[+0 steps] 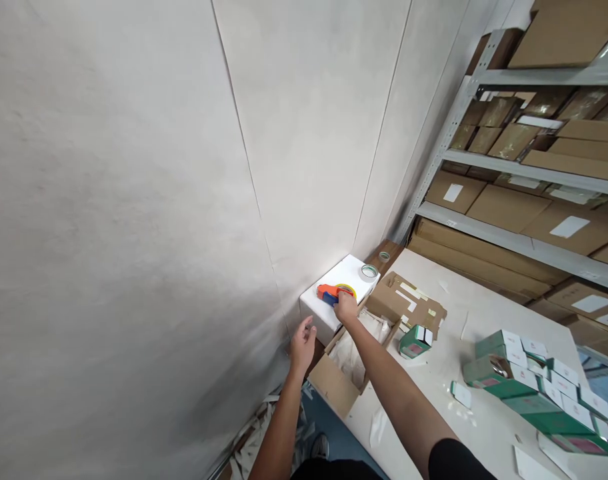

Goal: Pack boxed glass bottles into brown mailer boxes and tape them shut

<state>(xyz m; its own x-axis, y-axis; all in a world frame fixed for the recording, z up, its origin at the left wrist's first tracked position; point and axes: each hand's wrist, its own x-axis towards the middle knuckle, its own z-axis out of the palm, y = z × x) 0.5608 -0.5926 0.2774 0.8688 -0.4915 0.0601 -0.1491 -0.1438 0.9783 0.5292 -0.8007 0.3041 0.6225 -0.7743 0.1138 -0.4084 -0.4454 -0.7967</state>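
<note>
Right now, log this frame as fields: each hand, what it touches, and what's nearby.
right hand: on tape dispenser atop white box; grip unclear
left hand: open, beside white box; contact unclear
also on box: tape roll
below hands: open carton with white filling
table: green boxes, scattered
right side: shelving of cartons

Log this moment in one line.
right hand grasps tape dispenser | left hand open beside white box | open carton adjacent
</note>
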